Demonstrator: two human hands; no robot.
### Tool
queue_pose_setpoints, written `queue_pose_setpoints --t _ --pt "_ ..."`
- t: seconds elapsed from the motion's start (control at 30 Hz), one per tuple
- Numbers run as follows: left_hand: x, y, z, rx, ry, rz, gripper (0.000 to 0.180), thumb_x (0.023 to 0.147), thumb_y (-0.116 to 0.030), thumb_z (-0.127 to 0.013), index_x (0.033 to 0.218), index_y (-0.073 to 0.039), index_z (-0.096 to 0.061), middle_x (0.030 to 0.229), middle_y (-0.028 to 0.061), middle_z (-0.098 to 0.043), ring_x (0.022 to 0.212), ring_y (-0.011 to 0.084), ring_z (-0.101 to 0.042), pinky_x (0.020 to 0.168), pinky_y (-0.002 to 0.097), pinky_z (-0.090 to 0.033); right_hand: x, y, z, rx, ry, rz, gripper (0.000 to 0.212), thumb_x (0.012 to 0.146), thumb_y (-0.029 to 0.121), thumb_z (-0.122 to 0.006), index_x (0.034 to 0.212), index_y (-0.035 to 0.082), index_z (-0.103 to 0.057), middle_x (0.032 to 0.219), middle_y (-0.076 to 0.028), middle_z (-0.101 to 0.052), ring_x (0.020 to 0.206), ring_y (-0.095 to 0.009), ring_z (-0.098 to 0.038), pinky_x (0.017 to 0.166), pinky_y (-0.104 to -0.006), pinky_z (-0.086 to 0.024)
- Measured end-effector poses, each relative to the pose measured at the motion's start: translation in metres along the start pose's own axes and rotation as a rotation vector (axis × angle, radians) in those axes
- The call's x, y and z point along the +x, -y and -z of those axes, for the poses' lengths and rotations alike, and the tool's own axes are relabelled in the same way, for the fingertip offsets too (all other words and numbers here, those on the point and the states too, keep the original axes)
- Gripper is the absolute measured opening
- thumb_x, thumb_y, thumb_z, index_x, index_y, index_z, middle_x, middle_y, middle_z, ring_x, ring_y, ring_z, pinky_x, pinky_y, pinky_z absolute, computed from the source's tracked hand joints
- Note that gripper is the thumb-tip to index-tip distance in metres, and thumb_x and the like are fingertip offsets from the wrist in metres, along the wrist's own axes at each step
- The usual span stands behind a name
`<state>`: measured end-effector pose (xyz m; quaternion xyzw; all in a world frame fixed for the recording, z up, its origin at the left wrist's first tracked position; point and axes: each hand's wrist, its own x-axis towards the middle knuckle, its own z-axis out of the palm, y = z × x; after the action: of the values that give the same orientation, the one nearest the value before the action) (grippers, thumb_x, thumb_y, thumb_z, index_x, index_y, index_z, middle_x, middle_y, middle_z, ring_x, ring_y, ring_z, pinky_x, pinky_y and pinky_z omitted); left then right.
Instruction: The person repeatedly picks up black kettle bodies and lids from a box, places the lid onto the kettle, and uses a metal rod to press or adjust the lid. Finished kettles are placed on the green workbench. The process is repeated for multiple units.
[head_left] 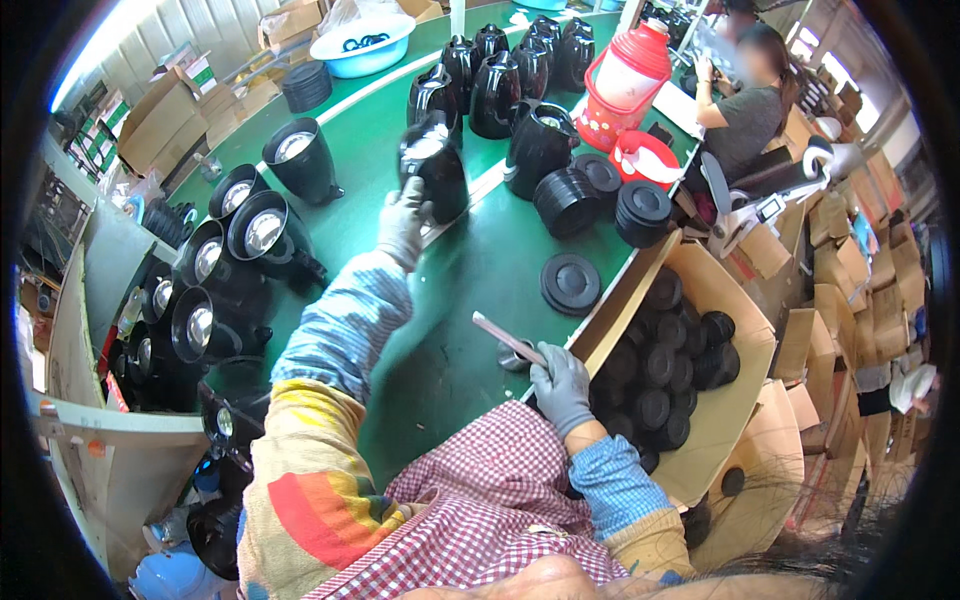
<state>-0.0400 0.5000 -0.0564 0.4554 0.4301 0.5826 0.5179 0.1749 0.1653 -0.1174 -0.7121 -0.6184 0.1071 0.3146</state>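
My left hand, in a grey glove, is stretched forward with its fingers on the near side of a glossy black jug that stands on the green table. My right hand, also gloved, is closed round a pale pinkish stick; its far end points up and to the left. Beside the stick is a small metal cup, partly covered by it. To the right of the left hand's jug stands another black jug. Round black lids lie on the table beyond my right hand.
Open black jugs lie along the left side; more jugs stand farther back. A cardboard box of black lids borders the table at right. Stacked lids, a red-and-white flask and a red bucket stand before a seated person.
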Motion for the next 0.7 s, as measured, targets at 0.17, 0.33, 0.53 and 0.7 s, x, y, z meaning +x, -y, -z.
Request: queue_pose_setpoints --t 0.17,0.33,0.53,0.7 --pt "0.045 0.027 -0.085 -0.167 -0.164 0.12 0.047 0.092 -0.039 -0.078 0.113 0.0 -0.062 0.099 0.0097 -0.067 0.088 0.0194 -0.06 0.079 0.0365 -0.05 -0.013 0.017 0.045 -0.031 -0.094 0.091 0.051 0.084 0.021 -0.072 0.13 0.0 -0.062 0.13 -0.02 -0.064 0.119 -0.038 -0.058 0.104 -0.051 -0.041" --pt "0.108 0.034 -0.125 -0.047 -0.305 0.15 0.056 0.089 -0.04 -0.079 0.121 0.003 -0.063 0.108 0.0163 -0.069 0.098 0.0282 -0.063 0.091 0.0406 -0.049 -0.069 0.003 0.094 0.125 -0.086 -0.151 0.038 0.089 0.013 -0.068 0.124 -0.001 -0.065 0.125 -0.02 -0.066 0.113 -0.039 -0.061 0.099 -0.0463 -0.047" --pt "0.165 0.024 -0.104 0.008 -0.194 0.141 0.068 0.089 -0.043 -0.079 0.136 0.002 -0.056 0.122 0.0215 -0.066 0.112 0.034 -0.062 0.096 0.0427 -0.049 -0.114 -0.008 0.121 0.147 0.022 -0.308 0.035 0.093 0.019 -0.065 0.123 0.002 -0.068 0.125 -0.018 -0.068 0.117 -0.036 -0.061 0.102 -0.0443 -0.048" --pt "0.122 -0.051 -0.043 1.176 -0.157 -0.429 0.084 0.074 -0.056 -0.082 0.136 -0.005 -0.057 0.143 0.017 -0.051 0.13 0.036 -0.05 0.111 0.0532 -0.036 -0.168 -0.022 0.136 0.308 -0.008 -0.575 0.035 0.093 0.017 -0.065 0.123 0.0 -0.069 0.128 -0.016 -0.066 0.119 -0.029 -0.06 0.103 -0.0395 -0.047"
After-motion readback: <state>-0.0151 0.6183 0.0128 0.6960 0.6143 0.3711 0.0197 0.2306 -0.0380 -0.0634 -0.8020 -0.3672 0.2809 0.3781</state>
